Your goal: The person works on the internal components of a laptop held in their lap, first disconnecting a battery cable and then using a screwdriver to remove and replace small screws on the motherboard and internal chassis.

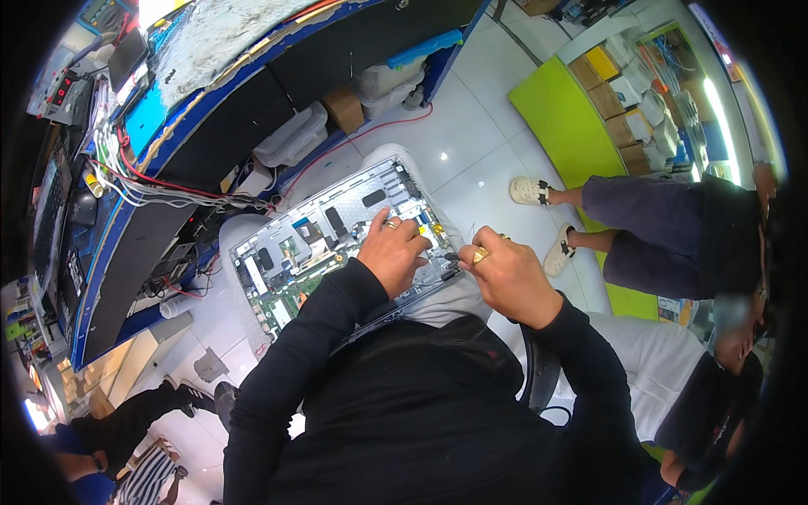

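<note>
An opened laptop chassis [307, 202], silver with a green circuit board [290, 303] exposed, lies across my lap. My left hand [391, 257] rests on its right half, fingers bent and a little apart, touching the inner parts. Close by, my right hand [509, 273] is closed around a thin dark tool [450, 256], whose tip points at the laptop's lower right area. Rings show on both hands. The exact contact points under my fingers are hidden.
A blue-edged counter [202, 84] carries cables and devices at upper left, with plastic bins [290, 135] beneath. A green display cabinet [551, 118] stands right. A person's legs [640, 227] are beside it; other people [109, 429] are at lower left and right. A red cable crosses the floor.
</note>
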Available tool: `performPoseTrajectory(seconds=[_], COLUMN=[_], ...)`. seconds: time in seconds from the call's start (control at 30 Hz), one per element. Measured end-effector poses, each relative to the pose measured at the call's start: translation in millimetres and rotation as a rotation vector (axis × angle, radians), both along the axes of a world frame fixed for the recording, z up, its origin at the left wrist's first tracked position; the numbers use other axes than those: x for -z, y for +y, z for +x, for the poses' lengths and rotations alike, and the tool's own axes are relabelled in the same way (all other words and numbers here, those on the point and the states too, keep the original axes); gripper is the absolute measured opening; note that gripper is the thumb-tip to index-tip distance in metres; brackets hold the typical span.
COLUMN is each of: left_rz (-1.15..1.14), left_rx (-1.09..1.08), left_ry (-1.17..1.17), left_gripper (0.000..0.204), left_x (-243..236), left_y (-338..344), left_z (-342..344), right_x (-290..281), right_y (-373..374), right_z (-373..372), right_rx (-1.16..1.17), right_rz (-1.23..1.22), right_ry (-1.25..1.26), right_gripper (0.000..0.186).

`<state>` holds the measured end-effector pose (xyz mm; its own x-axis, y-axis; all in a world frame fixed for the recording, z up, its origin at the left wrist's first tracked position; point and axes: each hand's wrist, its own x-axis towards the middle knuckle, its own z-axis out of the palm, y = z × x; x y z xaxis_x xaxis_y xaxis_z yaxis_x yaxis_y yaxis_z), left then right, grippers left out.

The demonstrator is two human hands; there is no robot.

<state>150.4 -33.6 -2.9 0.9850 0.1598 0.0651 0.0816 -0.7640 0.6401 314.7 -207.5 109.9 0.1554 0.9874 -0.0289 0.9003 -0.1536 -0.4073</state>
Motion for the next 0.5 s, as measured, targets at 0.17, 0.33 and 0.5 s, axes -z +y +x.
performPoseTrajectory(seconds=[0.17,0.33,0.5], left_rz=[-0.002,-0.002,-0.013], left_rx=[0.007,-0.005,0.001], left_ry=[-0.008,-0.04,-0.047], left_gripper=[0.025,0.023,0.02], left_x=[2.8,2.2,2.2], left_y=[-2.3,-3.6,-4.1], left_z=[-1.1,0.0,1.3], right_x=[2.9,0.6,2.2], right_y=[3.4,6.3,8.1], right_z=[-4.6,-2.0,-0.8], right_rx=[0.002,-0.001,-0.027], right_rz=[-0.018,-0.025,0.008], right_ry=[0.009,0.016,0.014], right_gripper=[0.01,0.01,0.011])
